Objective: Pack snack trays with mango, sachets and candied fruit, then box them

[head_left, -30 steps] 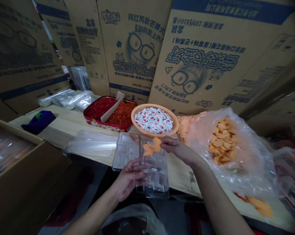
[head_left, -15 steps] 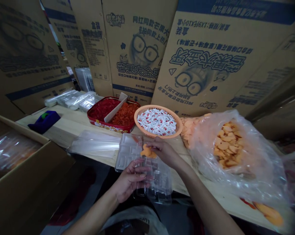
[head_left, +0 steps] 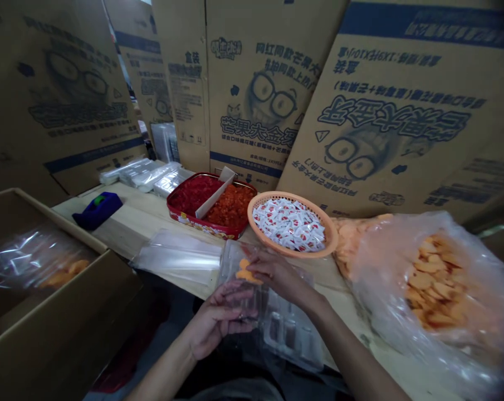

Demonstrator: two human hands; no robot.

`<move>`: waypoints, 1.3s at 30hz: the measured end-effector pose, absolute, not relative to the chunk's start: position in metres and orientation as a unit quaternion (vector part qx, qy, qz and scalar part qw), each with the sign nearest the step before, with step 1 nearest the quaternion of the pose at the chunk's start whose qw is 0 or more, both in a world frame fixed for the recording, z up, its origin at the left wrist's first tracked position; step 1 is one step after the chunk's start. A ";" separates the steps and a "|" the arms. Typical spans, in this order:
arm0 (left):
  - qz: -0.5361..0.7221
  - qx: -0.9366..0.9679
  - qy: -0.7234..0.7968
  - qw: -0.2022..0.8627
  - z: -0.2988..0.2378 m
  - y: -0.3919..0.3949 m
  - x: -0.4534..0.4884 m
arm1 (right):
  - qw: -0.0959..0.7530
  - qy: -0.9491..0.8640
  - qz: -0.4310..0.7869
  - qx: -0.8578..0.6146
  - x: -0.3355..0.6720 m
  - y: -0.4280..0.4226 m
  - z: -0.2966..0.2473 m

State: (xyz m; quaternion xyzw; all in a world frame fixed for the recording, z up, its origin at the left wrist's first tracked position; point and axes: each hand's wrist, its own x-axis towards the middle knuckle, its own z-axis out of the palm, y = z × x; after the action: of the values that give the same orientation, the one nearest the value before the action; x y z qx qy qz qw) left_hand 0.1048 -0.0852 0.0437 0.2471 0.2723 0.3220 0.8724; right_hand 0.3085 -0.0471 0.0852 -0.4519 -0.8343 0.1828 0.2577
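Your right hand (head_left: 277,274) is closed on an orange piece (head_left: 245,273), pinching it between thumb and fingertips. The piece is directly over the far-left part of the clear plastic tray (head_left: 291,334). The view is blurred at this point, so it cannot be confirmed whether the piece touches a compartment.

Your left hand (head_left: 216,323) grips the left edge of the tray with the fingers curled over its rim. The tray is at the near edge of the wooden table (head_left: 126,223), tilted down toward you.

Surrounding items:
- An orange basket (head_left: 330,240) of white sachets (head_left: 291,225) stands just beyond your right hand.
- A red tin (head_left: 193,221) stands left of the basket, touching it. A cardboard strip divides it into a red and an orange filling.
- A clear bag (head_left: 397,256) of orange pieces lies to the right.
- Flat clear sleeves (head_left: 180,257) lie just left of the tray.
- A blue tape dispenser (head_left: 97,207) sits farther left.
- An open cardboard box (head_left: 68,334) stands beside the table at the left.
- Printed cartons (head_left: 385,122) stand behind the table.
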 end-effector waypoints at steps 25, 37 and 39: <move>0.630 0.145 0.290 0.706 0.025 0.011 0.004 | -0.037 -0.795 0.107 -0.595 0.138 0.263 0.076; 0.722 0.143 0.293 0.610 0.028 0.076 0.004 | -0.034 -0.779 0.153 -0.607 0.141 0.286 0.049; 0.725 0.136 0.295 0.607 0.028 0.084 0.003 | 0.011 -0.779 0.159 -0.607 0.146 0.288 0.055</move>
State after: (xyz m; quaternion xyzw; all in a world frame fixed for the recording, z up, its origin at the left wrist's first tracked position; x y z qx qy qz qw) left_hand 0.0029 0.0836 0.0279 0.1359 0.2948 0.7251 0.6073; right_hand 0.1455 0.2876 0.0546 -0.6065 -0.7790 0.1587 0.0106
